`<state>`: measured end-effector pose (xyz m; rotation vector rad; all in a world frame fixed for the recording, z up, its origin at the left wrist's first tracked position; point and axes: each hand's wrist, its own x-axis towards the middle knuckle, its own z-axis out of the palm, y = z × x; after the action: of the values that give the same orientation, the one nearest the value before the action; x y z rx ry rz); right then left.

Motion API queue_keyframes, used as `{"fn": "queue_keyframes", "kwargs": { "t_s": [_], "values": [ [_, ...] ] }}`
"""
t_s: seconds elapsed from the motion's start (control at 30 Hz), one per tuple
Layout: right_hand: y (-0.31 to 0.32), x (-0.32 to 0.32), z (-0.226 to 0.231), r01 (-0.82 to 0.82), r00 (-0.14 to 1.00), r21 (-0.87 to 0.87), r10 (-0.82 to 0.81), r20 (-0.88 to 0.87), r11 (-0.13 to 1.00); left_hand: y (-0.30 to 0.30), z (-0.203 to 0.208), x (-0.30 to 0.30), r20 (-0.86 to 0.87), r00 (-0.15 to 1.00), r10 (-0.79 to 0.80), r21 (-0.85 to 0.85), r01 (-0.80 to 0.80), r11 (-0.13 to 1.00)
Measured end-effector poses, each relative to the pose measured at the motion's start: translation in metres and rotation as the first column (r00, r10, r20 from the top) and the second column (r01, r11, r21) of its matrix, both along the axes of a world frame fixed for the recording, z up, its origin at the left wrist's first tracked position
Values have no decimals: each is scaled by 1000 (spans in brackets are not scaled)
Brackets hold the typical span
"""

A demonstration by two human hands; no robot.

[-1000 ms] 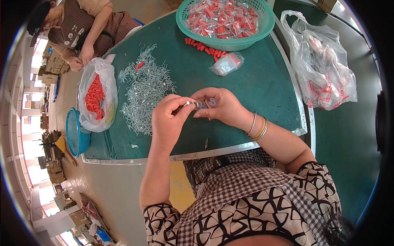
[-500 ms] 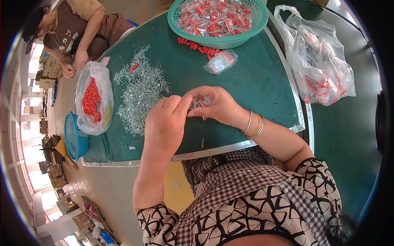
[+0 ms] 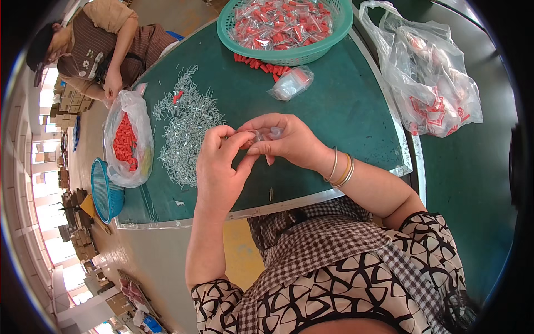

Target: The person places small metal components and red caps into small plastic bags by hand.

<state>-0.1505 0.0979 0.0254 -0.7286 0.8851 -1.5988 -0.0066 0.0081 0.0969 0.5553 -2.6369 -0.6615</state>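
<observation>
Hands meet mid-table: left hand (image 3: 219, 167) and right hand (image 3: 283, 142) both pinch one small clear bag (image 3: 261, 134) between the fingertips. It looks light, floppy and slick, so I'd grip it by the top edge. One more filled bag (image 3: 290, 83) lies at 12 o'clock, under one green basket (image 3: 278, 55); screws (image 3: 186, 125) at 10 o'clock, too many to count.

Above the heap of silver screws (image 3: 186, 125) sits a green basket (image 3: 286, 25); left of it, a red-filled clear bag (image 3: 129, 139) and a blue basket (image 3: 105, 189).
</observation>
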Motion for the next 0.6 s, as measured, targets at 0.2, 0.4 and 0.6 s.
{"fn": "queue_keyframes", "kwargs": {
  "t_s": [0.2,0.4,0.6],
  "values": [
    [2,1,6,34,970,82,-13,-243,996,-8,4,-3,31,999,-34,32,33,999],
    [3,0,12,68,937,106,-27,-348,992,-6,6,-4,32,998,-47,-89,49,995],
    [1,-1,-3,275,714,-259,-377,-590,926,-40,4,-8,-62,985,163,432,-121,894]
  ]
}}
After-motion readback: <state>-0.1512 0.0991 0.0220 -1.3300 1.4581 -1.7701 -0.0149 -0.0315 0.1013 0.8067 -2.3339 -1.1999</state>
